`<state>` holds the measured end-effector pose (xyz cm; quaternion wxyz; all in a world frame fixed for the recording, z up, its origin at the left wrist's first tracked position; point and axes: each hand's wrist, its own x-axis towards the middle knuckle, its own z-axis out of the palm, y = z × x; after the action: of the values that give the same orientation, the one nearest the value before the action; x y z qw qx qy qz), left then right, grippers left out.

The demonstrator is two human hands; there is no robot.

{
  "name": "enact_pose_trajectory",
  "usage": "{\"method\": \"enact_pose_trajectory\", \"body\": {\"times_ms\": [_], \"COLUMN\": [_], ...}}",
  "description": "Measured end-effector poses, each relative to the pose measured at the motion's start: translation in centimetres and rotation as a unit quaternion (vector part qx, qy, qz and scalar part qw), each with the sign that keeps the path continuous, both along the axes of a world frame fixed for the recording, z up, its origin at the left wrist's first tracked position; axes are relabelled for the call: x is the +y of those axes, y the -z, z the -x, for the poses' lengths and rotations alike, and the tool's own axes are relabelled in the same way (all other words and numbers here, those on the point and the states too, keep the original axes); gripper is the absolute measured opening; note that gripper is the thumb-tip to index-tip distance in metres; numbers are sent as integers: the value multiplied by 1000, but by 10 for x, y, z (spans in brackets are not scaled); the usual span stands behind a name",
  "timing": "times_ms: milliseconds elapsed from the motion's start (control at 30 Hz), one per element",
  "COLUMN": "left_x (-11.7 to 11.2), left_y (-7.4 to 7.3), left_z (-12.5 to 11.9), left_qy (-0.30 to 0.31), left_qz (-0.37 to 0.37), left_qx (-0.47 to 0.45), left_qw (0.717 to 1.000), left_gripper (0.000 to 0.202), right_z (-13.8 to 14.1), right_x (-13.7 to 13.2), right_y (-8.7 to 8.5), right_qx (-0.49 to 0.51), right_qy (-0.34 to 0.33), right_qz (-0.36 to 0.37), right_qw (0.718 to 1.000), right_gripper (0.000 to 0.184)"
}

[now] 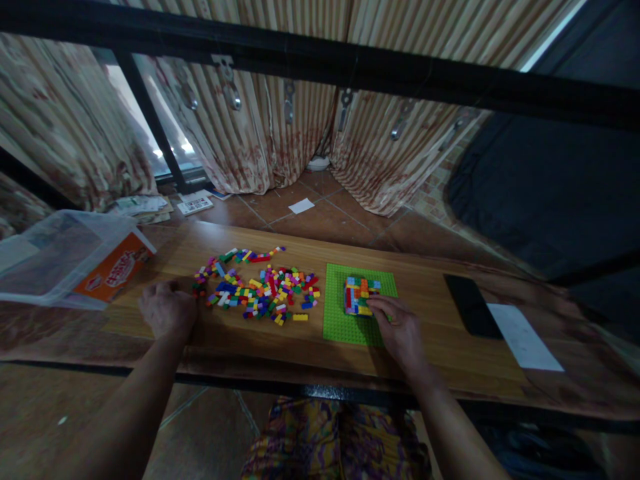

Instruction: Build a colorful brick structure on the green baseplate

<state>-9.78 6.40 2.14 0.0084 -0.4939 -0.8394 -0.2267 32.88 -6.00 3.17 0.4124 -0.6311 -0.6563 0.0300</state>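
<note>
The small multicoloured brick block (361, 295) is sat on the green baseplate (350, 327), toward its far side. It's touched at the near right corner by the right hand (400, 330), fingers half open, nothing clearly gripped. Bricks are probably best pressed straight down, plate kept flat. Left of the baseplate the loose brick pile (260, 290) is spread. Further left the left hand (167, 310) is rested, loosely fisted, contents can't be told.
</note>
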Motion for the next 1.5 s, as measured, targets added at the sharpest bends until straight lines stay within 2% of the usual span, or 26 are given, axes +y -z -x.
{"method": "enact_pose_trajectory", "body": {"times_ms": [300, 500, 667, 900, 1000, 1100, 1200, 1267, 1367, 1500], "left_x": [0, -1, -1, 1, 1, 1, 1, 2, 3, 1], "left_y": [-1, 1, -2, 4, 7, 7, 5, 5, 4, 4], "left_z": [-2, 0, -2, 3, 6, 6, 6, 6, 5, 4], "left_qy": [-1, 5, -2, 13, 15, 18, 9, 11, 13, 15], "left_qz": [7, -1, 18, -1, -15, -11, -2, 1, 3, -5], "left_qx": [-4, -7, -8, 3, -2, 4, -3, -9, -8, -6], "left_qw": [1000, 1000, 1000, 1000, 1000, 1000, 1000, 1000, 1000, 1000], "left_gripper": [39, 41, 43, 41, 41, 42, 42, 40, 39, 37], "right_z": [-1, 0, 0, 6, 1, -8, -13, -9, 12, 58], "right_x": [0, -2, -3, -1, -3, -12, -29, -43, -62, -78], "right_y": [2, 4, -4, -15, -16, -18, -22, -24, -21, -14], "right_qx": [-50, -130, -209, -243, -216, -134, -22, 36, 93, 138], "right_qy": [-2, 7, 8, 3, -26, -30, 46, 95, 90, -11], "right_qz": [-7, 7, 50, 111, 110, 59, -16, -31, 2, 69], "right_qw": [999, 991, 977, 964, 970, 989, 999, 994, 992, 988], "right_gripper": [25, 28, 30, 35, 37, 32, 29, 26, 22, 22]}}
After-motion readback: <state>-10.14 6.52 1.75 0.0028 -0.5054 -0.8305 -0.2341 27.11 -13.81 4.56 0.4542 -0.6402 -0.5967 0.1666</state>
